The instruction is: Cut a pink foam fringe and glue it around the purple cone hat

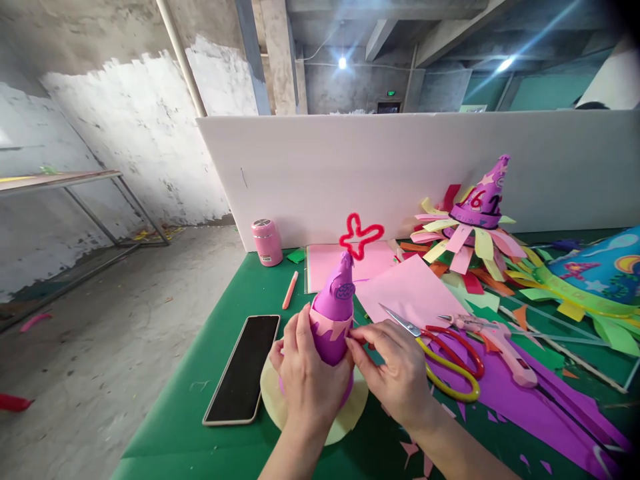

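Observation:
A purple foam cone with a pink scalloped band round it stands on a pale yellow disc. On its tip is a red fuzzy wire shape. My left hand wraps round the front and left side of the cone. At the cone's right side, my right hand pinches at the band's edge with thumb and forefinger; whatever lies between those fingertips is too small to make out.
Left of the disc lies a phone, with a pink marker and a pink jar behind. Scissors, a pink glue gun, purple sheets and scraps lie right. Decorated cone hats stand at the back right.

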`<state>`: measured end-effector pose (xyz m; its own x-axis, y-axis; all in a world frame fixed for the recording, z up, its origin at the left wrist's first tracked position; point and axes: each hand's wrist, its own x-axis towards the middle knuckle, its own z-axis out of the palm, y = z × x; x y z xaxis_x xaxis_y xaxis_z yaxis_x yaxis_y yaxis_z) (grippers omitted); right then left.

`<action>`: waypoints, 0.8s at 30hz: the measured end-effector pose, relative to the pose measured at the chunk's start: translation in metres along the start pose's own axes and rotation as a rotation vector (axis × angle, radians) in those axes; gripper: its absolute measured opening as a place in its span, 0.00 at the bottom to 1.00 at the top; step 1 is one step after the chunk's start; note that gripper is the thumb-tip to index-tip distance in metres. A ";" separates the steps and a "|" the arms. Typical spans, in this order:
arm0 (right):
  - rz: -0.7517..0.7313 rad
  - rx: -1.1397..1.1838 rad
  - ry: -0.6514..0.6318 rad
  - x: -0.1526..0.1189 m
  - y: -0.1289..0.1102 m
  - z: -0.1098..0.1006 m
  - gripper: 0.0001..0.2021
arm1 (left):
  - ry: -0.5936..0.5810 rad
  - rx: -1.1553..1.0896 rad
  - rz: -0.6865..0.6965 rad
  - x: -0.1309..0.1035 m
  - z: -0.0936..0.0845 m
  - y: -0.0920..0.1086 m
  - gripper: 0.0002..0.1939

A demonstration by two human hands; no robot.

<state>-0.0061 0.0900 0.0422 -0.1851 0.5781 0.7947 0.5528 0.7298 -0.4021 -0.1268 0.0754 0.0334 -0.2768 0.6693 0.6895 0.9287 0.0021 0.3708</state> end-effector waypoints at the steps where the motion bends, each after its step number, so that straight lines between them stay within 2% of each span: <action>1: 0.001 0.001 0.000 0.000 0.000 0.000 0.02 | -0.001 0.005 0.000 0.000 0.000 0.000 0.30; 24: -0.015 0.049 -0.014 -0.002 0.005 0.002 0.05 | -0.047 0.016 -0.030 0.000 -0.001 -0.001 0.31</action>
<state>-0.0044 0.0930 0.0376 -0.2042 0.5717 0.7946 0.5092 0.7553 -0.4125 -0.1277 0.0747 0.0339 -0.2927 0.7029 0.6483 0.9241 0.0339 0.3805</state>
